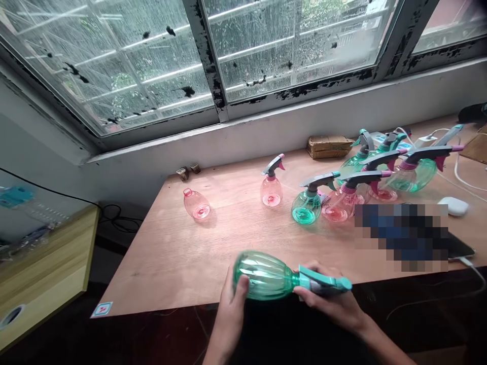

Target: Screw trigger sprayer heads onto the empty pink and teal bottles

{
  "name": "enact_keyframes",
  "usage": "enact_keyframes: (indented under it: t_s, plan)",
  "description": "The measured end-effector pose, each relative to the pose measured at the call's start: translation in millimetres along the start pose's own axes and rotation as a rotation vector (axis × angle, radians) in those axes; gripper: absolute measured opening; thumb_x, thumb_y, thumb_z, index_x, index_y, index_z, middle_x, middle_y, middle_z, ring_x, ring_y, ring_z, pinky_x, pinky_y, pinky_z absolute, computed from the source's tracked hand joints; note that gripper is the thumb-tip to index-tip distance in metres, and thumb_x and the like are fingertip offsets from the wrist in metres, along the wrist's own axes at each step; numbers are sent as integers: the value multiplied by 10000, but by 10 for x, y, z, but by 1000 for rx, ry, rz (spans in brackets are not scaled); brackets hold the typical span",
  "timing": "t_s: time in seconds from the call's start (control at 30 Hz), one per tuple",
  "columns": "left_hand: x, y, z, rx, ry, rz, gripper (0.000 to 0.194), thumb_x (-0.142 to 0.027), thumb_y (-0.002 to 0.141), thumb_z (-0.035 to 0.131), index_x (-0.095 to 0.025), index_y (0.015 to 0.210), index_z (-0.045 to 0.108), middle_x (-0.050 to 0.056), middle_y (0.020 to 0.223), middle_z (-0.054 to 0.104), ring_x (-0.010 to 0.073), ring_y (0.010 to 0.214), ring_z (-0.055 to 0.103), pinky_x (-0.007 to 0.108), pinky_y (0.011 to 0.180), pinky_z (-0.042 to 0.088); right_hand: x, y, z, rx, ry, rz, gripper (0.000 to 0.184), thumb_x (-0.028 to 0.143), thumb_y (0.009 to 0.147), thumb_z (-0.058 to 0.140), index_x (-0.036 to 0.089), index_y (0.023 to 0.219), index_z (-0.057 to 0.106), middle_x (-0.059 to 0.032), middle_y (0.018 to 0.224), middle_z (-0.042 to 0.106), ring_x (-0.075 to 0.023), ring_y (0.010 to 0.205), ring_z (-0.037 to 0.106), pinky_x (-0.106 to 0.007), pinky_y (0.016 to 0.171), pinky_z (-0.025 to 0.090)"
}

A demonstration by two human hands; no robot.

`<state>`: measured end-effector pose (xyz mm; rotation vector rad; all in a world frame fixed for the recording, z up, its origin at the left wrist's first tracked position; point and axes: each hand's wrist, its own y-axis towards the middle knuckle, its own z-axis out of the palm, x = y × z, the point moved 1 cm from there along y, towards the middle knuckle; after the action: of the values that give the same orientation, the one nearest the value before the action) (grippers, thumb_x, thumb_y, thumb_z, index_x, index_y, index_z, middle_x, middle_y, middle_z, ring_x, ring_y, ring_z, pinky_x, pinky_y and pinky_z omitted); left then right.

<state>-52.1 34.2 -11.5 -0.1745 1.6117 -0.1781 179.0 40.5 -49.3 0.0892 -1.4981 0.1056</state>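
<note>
A green spray bottle [263, 276] lies sideways in the air over the table's front edge, its teal and grey spray head pointing right. My left hand [235, 291] is wrapped round the base end of the bottle. At the neck, just below the spray head, my right hand [329, 299] grips with thumb and fingers, some of them hidden behind it. Beyond my hands stand a pink bottle without a head [196, 204], a pink spray bottle [271, 190] with a grey and pink head, and a green spray bottle with liquid-like tint [305, 207].
Several more pink and green spray bottles [337, 205] crowd the right side of the wooden table [163, 263]. Behind them is a brown paper-wrapped block [329, 146]. A dark phone-like device [460, 246] with a cable and a white case [453, 206] lie at right. A window runs along the back.
</note>
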Motion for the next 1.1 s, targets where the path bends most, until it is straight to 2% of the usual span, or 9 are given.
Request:
enact_keyframes:
  t_s: [0.1, 0.2, 0.27, 0.4, 0.5, 0.73, 0.83, 0.97, 1.1]
  plan:
    - [-34, -64, 5, 11, 0, 92, 692, -518, 864, 694, -272, 1461, 447, 108, 1531, 482, 362, 1435, 409, 476, 1178, 363, -41, 47, -7, 12, 102, 64, 349, 454, 775, 822, 195, 953, 670, 22, 588, 651, -169, 510, 606, -302, 541, 481]
    - [-80, -156, -5, 60, 76, 260, 809, -362, 797, 806, -361, 1483, 378, 61, 1670, 239, 353, 1513, 266, 494, 1213, 303, -86, 101, 52, 34, 378, 249, 353, 524, 854, 728, 205, 906, 586, 28, 591, 629, -141, 443, 567, -261, 455, 427]
    - [-78, -167, -11, 87, 127, 271, 853, -342, 782, 824, -389, 1493, 357, 33, 1694, 160, 350, 1536, 196, 506, 1234, 250, -93, 106, 89, 32, 442, 280, 366, 533, 857, 720, 210, 849, 550, 30, 595, 619, -123, 428, 538, -238, 425, 393]
    - [-43, -56, 16, 28, 0, 109, 716, -584, 880, 642, -287, 1491, 416, 109, 1604, 383, 364, 1489, 314, 533, 1219, 263, -74, 46, 87, 10, 170, 77, 326, 479, 800, 787, 204, 911, 652, 28, 581, 626, -154, 498, 574, -289, 521, 471]
    - [-75, 6, 55, -58, -74, 28, 559, -577, 971, 484, -229, 1404, 548, 129, 1507, 518, 358, 1441, 403, 537, 1203, 282, -67, 12, 77, 70, -44, -27, 291, 411, 741, 846, 203, 882, 698, 27, 598, 633, -150, 532, 561, -281, 534, 451]
    - [-100, -82, -7, 96, 142, 308, 766, -416, 819, 778, -391, 1497, 422, 8, 1670, 258, 327, 1550, 149, 489, 1259, 144, -114, 87, 157, 29, 464, 331, 364, 520, 863, 713, 222, 865, 504, 34, 597, 629, -115, 421, 526, -234, 422, 380]
    - [-48, -20, -5, 95, 7, 233, 756, -553, 877, 666, -374, 1537, 346, 47, 1661, 283, 332, 1536, 209, 504, 1235, 221, -101, 53, 135, 18, 332, 201, 341, 492, 851, 735, 210, 924, 559, 35, 564, 625, -143, 447, 561, -268, 468, 427]
    - [-117, 91, 57, 45, -163, 83, 573, -580, 1003, 390, -238, 1443, 522, 123, 1542, 482, 345, 1455, 390, 529, 1188, 308, -40, -55, 82, 15, -36, -38, 300, 390, 763, 833, 207, 933, 667, 25, 582, 650, -173, 531, 594, -302, 552, 464]
    - [-224, 13, 67, 59, 8, 347, 513, -487, 937, 596, -281, 1406, 565, 91, 1544, 485, 365, 1454, 384, 529, 1194, 297, 4, -56, 106, -44, 187, 85, 325, 463, 805, 784, 214, 934, 619, 28, 572, 649, -162, 481, 596, -279, 493, 470]
